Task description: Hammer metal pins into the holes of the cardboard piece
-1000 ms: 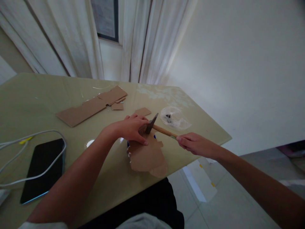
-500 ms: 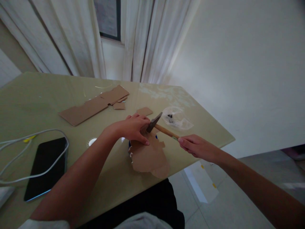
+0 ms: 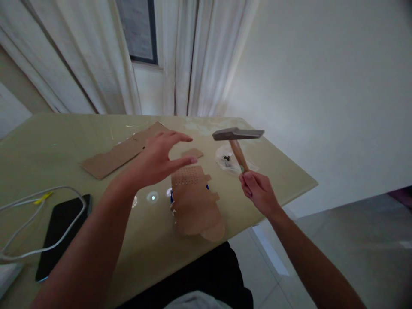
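Observation:
My right hand (image 3: 259,193) grips the wooden handle of a hammer (image 3: 237,138), raised upright with its grey metal head level above the table. My left hand (image 3: 161,159) hovers open over the table, fingers spread, holding nothing. Just below and right of it lies a brown cardboard piece (image 3: 195,201) with a patch of small dots near its far end. Something blue peeks out under that piece's left edge.
The olive-green table (image 3: 48,150) also carries a long cardboard strip (image 3: 119,152), a small cardboard scrap (image 3: 192,152), a clear plastic bag with small dark bits (image 3: 230,161), a black phone (image 3: 62,229) and a white cable (image 3: 35,201). White curtains hang behind. The table's near right edge drops to the tiled floor.
My right hand lifted the hammer off the cardboard piece and swung it upright. My left hand let go of the cardboard and rose, opening its fingers.

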